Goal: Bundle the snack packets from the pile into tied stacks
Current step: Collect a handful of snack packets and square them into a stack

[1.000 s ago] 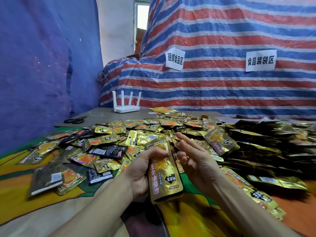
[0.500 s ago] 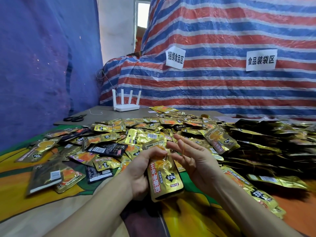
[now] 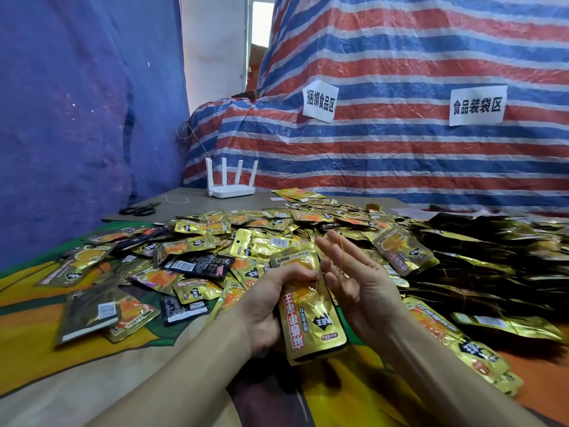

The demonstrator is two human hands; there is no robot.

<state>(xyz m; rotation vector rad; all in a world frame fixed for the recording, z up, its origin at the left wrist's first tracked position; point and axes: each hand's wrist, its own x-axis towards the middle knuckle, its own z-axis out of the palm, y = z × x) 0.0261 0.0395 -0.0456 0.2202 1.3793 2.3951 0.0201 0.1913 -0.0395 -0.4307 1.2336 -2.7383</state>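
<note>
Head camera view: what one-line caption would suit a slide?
Left hand grips a gold packet stack; open right hand wears a thin band; loose pile behind.

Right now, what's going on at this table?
A person is bundling snacks. The left hand grips a small stack of gold foil snack packets upright, thumb across the front. The right hand is open beside it, fingers straight, with what looks like a thin yellowish elastic band strung over them toward the stack. The stack is not yet tied. The loose pile of gold packets lies spread out behind the hands.
</note>
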